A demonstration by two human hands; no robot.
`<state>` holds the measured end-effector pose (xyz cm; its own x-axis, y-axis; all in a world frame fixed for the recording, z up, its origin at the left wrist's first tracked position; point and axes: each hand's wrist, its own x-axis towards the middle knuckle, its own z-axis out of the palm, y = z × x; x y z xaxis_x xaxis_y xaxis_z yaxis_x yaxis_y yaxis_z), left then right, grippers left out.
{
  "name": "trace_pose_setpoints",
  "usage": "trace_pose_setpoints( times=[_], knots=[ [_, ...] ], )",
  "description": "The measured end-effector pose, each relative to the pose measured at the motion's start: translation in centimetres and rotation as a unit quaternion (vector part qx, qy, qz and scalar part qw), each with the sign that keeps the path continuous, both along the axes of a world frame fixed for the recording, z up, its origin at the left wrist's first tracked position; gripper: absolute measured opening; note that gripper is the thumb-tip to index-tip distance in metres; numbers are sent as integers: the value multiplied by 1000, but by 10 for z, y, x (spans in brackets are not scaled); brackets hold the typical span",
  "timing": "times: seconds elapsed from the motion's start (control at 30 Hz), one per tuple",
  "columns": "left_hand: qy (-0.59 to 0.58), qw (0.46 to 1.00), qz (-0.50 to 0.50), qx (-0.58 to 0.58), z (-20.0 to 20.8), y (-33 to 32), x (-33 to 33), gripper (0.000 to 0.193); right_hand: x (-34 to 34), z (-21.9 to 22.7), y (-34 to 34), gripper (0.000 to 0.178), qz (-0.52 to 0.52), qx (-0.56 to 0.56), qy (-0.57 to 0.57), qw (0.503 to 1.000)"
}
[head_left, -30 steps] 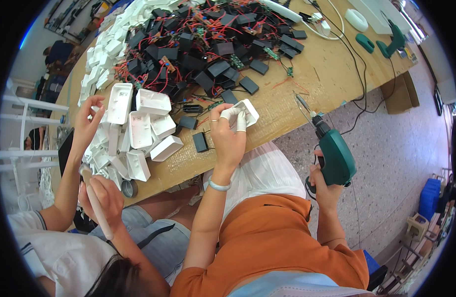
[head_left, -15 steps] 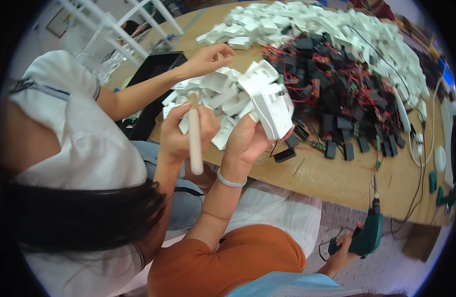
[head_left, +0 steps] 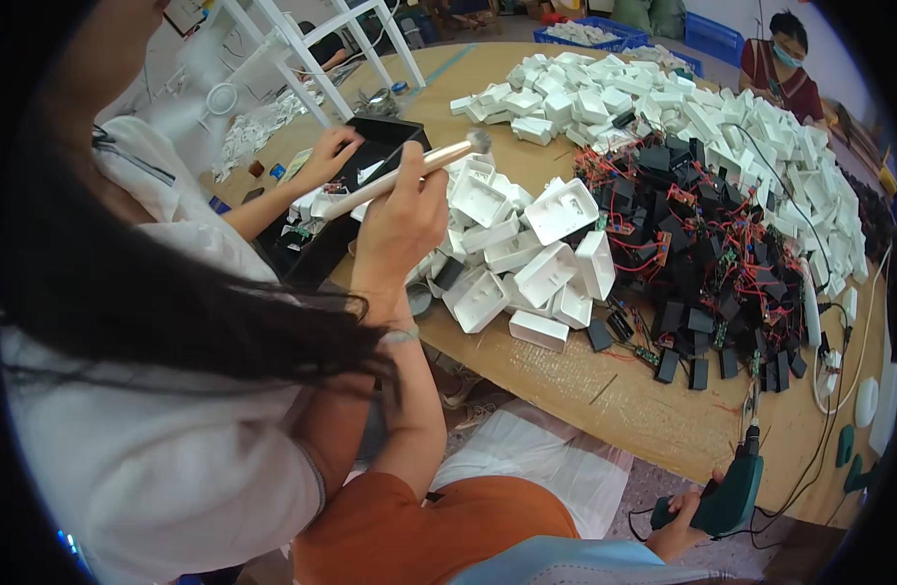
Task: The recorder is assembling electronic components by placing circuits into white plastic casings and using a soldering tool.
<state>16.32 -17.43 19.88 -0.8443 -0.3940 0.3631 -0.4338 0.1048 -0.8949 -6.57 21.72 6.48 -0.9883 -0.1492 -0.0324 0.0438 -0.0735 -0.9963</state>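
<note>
My right hand is closed around the grip of a green pistol-shaped power tool. Its black nose and thin tip point up at the table's near edge, close to the black parts. My left forearm, with a pale bracelet, reaches up beside a co-worker's arm. That arm and dark hair cover most of my left hand, so its fingers cannot be made out. The co-worker's hand grips a pale wooden stick-like tool with a grey end. Open white plastic housings lie heaped just to the right.
Black parts with red wires are heaped on the wooden table. More white housings form a bank behind. A black tray stands by the co-worker's other hand. Cables run down the right side. Another person is at the far side.
A white housing that was in my left hand no longer shows there. My left hand has moved left, behind the co-worker's arm. The wooden tool has tilted from upright to slanting. The view has shifted.
</note>
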Motion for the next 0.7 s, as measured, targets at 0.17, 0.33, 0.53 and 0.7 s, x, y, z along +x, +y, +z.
trace_pose_setpoints(
  times=[0.17, 0.33, 0.53, 0.7],
  knots=[
    [-172, 985, 28, 20, 10, -33, -18, 20, -11, -24, 2, 38, 28, 13, -3, 1000],
    [-204, 977, -30, 54, 25, -53, -28, 34, -25, -19, 3, 40, 60, 18, 23, 998],
    [-95, 995, 14, 3, 57, -86, 43, 44, -24, -18, 4, 43, 68, 22, 39, 997],
    [829, 525, 190, 23, -126, -181, 182, 35, -15, -10, -5, 41, 90, 4, 29, 995]
  ],
)
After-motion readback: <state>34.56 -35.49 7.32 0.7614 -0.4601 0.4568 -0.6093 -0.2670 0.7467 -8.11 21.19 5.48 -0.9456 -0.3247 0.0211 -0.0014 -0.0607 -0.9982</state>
